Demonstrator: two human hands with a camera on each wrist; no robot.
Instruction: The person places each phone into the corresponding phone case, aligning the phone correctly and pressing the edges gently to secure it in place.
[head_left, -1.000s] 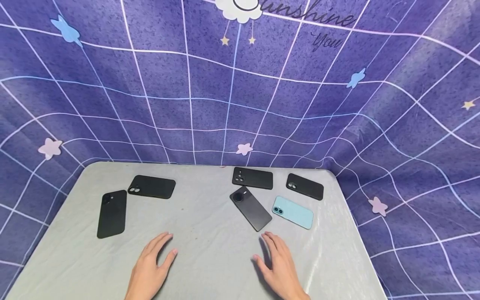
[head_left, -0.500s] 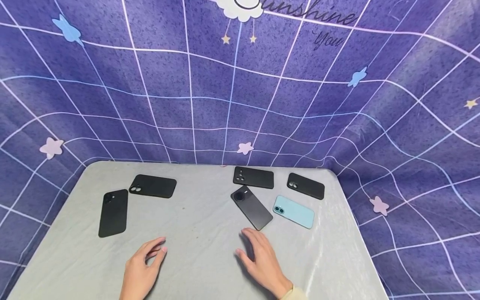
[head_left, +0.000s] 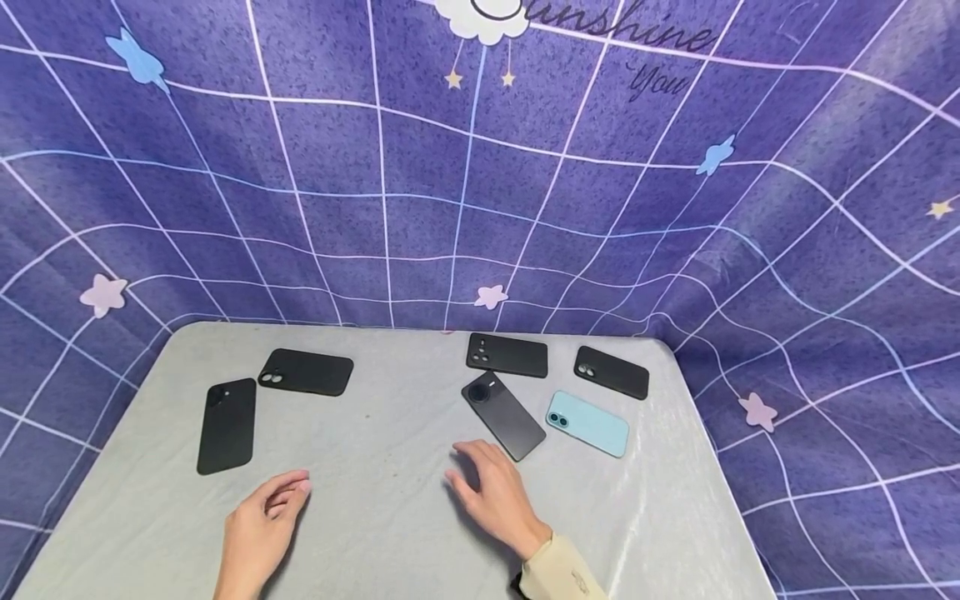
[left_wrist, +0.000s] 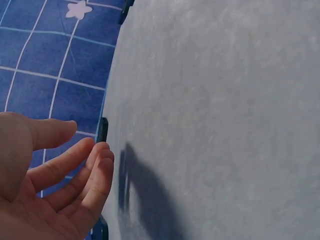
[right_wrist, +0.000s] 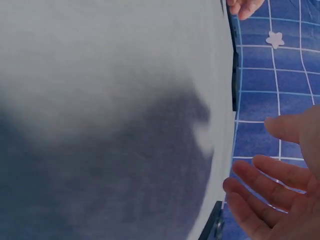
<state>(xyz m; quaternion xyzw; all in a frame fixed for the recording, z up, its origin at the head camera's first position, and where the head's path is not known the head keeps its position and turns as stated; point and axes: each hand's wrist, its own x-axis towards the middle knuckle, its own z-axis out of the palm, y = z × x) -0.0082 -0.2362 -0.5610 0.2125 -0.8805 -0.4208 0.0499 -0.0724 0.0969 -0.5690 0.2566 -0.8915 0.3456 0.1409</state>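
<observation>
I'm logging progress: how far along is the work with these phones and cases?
Nothing looks done: the black phone, grey phone and teal phone lie outside the cases. Nothing's in hand: left hand and right hand are empty. Fitting all three seems outstanding.

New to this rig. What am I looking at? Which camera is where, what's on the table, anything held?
No machine: a person's bare left hand and right hand, at a table. The wide view is from a camera worn on the head, looking forward and down; the two close views are from one on each wrist. On the table's left lie what looks like a black phone and a black case; on the right, a grey phone, a light-blue phone, a second black case and a third black case. A purple patterned cloth rises behind. Neither hand holds anything.
</observation>
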